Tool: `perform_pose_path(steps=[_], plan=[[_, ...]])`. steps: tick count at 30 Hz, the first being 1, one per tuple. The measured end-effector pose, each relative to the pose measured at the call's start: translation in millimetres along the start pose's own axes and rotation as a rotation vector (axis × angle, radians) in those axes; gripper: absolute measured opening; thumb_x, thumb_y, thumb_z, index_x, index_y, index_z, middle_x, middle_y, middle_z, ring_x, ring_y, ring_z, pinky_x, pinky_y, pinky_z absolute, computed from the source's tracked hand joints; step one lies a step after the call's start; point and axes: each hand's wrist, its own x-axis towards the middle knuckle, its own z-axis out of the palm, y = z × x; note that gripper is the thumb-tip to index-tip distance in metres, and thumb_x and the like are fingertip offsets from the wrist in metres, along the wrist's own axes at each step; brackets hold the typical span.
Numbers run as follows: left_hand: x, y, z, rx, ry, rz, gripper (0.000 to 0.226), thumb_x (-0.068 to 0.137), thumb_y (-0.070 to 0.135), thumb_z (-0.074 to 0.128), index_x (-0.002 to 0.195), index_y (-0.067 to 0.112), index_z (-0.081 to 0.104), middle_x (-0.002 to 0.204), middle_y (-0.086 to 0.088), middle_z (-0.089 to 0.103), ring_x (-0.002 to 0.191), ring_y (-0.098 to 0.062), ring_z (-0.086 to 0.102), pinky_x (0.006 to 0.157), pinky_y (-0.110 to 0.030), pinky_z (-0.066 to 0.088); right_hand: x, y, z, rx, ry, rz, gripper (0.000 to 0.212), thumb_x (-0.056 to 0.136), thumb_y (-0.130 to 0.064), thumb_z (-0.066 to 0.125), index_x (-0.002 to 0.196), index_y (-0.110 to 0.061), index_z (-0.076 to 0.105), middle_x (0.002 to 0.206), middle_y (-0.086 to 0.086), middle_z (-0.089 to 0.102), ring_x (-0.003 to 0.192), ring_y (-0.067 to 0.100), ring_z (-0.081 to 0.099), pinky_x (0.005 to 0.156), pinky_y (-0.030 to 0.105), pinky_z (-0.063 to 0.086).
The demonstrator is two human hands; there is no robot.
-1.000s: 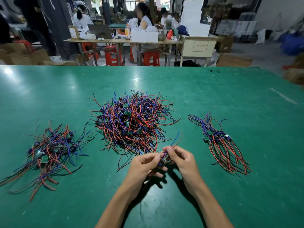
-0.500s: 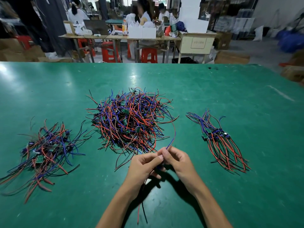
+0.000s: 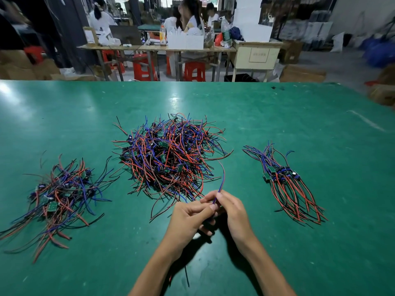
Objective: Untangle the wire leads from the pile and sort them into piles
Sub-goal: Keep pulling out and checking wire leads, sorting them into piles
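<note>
Lead (image 3: 220, 184) is pinched by both hands (image 3: 190, 218) (image 3: 232, 212), being straightened; placement on right pile (image 3: 286, 184) is judged next.

Single view only, head-worn wide-angle camera, looking forward and down over the glossy green-topped work table (image 3: 277, 116) – nothing shared with a second camera. Both bare forearms enter from the bottom edge; left hand (image 3: 188, 218) and right hand (image 3: 233, 212) sit nearest the lens, low centre. The tangled heap of red, blue and black wire leads (image 3: 171, 154) lies just beyond them, mid-frame. Table's far edge crosses the upper third – above it, farther back and blurred, wooden benches with red plastic stools (image 3: 193, 70). Straight lines bow toward the frame edges
</note>
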Motion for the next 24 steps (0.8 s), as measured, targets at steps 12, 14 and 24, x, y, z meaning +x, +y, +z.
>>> perform_pose_path(steps=[12, 14, 24], plan=[[2, 3, -11, 0.014, -0.063, -0.046, 0.022, 0.093, 0.014, 0.069, 0.083, -0.003, 0.078, 0.077, -0.015, 0.068, 0.063, -0.02, 0.064, 0.05, -0.026, 0.054, 3, 9, 2, -0.206, 0.056, -0.099, 0.023, 0.094, -0.033, 0.045, 0.086, -0.032, 0.066, 0.084, -0.005, 0.065, 0.073, 0.014, 0.058, 0.069, 0.032, 0.047], [2, 4, -11, -0.019, -0.049, -0.068, 0.02, 0.092, 0.014, 0.07, 0.083, -0.002, 0.079, 0.077, -0.015, 0.068, 0.061, -0.021, 0.063, 0.049, -0.025, 0.053, 4, 8, 0, -0.215, 0.022, -0.089, 0.023, 0.096, -0.034, 0.046, 0.087, -0.032, 0.067, 0.087, -0.001, 0.067, 0.076, 0.015, 0.06, 0.073, 0.032, 0.048], [-2, 9, -8, 0.065, -0.132, -0.07, 0.016, 0.09, 0.005, 0.07, 0.085, -0.008, 0.078, 0.075, -0.009, 0.066, 0.062, -0.018, 0.061, 0.05, -0.025, 0.052, 17, -1, -11, -0.083, 0.352, -0.078, 0.034, 0.107, -0.012, 0.037, 0.083, -0.019, 0.061, 0.077, -0.007, 0.068, 0.055, 0.009, 0.051, 0.05, 0.024, 0.048]])
